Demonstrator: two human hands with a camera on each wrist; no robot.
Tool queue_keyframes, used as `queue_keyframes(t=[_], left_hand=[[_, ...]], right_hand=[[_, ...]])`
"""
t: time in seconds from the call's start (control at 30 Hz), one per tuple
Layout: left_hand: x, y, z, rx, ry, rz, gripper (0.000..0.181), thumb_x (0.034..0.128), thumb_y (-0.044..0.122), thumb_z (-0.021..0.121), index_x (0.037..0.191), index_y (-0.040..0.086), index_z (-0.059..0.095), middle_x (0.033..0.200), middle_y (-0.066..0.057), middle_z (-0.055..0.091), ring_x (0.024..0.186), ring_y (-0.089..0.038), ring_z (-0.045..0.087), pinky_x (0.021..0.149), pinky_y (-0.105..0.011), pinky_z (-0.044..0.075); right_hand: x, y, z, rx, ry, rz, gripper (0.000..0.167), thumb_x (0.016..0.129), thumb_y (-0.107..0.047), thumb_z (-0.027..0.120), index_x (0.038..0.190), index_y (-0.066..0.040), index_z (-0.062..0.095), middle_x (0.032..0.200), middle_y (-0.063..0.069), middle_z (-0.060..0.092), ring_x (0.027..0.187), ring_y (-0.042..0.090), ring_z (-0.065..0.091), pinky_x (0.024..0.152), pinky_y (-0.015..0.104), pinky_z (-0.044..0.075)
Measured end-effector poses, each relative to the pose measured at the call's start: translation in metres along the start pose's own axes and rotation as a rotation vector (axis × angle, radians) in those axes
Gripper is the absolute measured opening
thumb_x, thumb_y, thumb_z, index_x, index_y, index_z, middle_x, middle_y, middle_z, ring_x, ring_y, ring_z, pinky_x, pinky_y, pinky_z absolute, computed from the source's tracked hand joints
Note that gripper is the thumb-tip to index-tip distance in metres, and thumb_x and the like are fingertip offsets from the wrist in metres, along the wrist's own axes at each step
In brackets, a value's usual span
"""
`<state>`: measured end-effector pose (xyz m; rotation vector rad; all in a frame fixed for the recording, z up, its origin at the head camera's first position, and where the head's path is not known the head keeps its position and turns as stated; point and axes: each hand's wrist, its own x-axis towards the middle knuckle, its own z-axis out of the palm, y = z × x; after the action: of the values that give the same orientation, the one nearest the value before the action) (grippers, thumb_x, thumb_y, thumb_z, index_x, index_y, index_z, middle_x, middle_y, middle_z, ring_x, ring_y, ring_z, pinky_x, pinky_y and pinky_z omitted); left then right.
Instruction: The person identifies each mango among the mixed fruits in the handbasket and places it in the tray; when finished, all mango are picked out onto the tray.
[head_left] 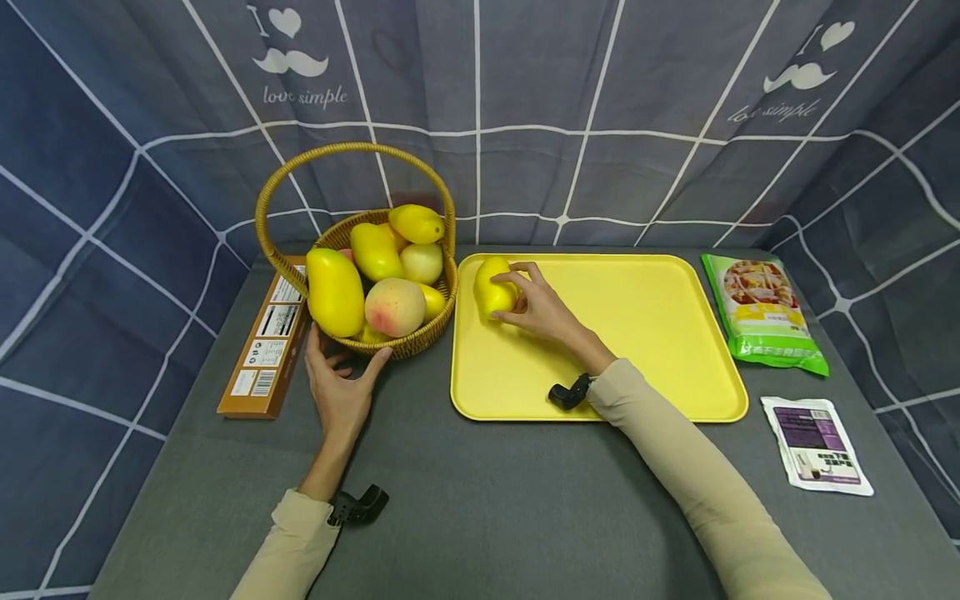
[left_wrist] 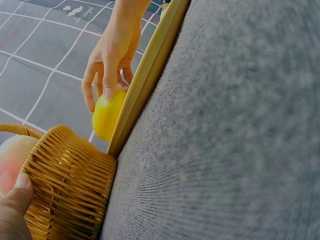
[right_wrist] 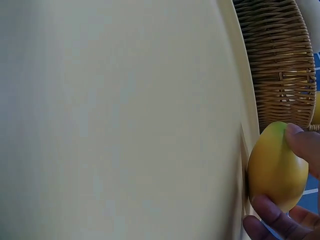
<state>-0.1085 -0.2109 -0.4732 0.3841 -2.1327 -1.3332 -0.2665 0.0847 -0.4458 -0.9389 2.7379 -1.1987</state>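
In the head view my right hand (head_left: 540, 304) holds a yellow mango (head_left: 492, 287) between thumb and fingers, at the left end of a yellow tray (head_left: 637, 333). The right wrist view shows the mango (right_wrist: 277, 167) with a greenish tip, low against the tray surface. My left hand (head_left: 341, 392) grips the near side of a wicker basket (head_left: 427, 340), its thumb on the wall in the left wrist view. Mangoes, a peach (head_left: 395, 307) and a pale green round fruit (head_left: 422, 263) fill the basket; those beneath are partly hidden.
An orange-brown box (head_left: 262, 358) lies left of the basket, whose tall handle (head_left: 352, 148) arches above the fruit. Right of the tray lie a green food packet (head_left: 765, 312) and a white and purple pouch (head_left: 817, 446). A grey checked curtain (head_left: 540, 108) hangs behind the table.
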Motion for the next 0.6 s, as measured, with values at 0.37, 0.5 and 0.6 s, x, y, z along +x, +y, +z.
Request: queue_keyframes(t=[0.37, 0.5, 0.6], left_hand=[[0.0004, 0.0015, -0.0003, -0.002, 0.004, -0.007, 0.106, 0.0746, 0.03, 0.087, 0.156, 0.032, 0.018, 0.153, -0.006, 0.033, 0.111, -0.027, 0.052, 0.082, -0.025, 0.038], [0.0004, 0.0012, -0.0002, -0.005, 0.005, -0.003, 0.106, 0.0746, 0.03, 0.087, 0.156, 0.032, 0.019, 0.152, -0.007, 0.034, 0.111, -0.028, 0.052, 0.082, -0.025, 0.039], [-0.0003, 0.0017, -0.0002, -0.005, 0.004, -0.003, 0.105, 0.0749, 0.03, 0.087, 0.156, 0.031, 0.019, 0.152, -0.007, 0.034, 0.111, -0.028, 0.052, 0.082, -0.026, 0.039]], right_hand=[[-0.0018, -0.0003, -0.0001, -0.042, 0.0, 0.014, 0.059, 0.081, -0.031, 0.081, 0.133, -0.02, 0.056, 0.147, 0.013, 0.035, 0.072, 0.015, 0.058, 0.068, 0.027, 0.049], [-0.0028, 0.0, -0.0002, -0.045, -0.001, 0.017, 0.059, 0.081, -0.031, 0.081, 0.133, -0.02, 0.055, 0.147, 0.011, 0.035, 0.073, 0.015, 0.059, 0.069, 0.028, 0.05], [-0.0048, -0.0013, -0.0015, -0.064, 0.004, 0.02, 0.06, 0.081, -0.034, 0.081, 0.133, -0.021, 0.055, 0.147, 0.011, 0.034, 0.073, 0.015, 0.059, 0.068, 0.029, 0.05]])
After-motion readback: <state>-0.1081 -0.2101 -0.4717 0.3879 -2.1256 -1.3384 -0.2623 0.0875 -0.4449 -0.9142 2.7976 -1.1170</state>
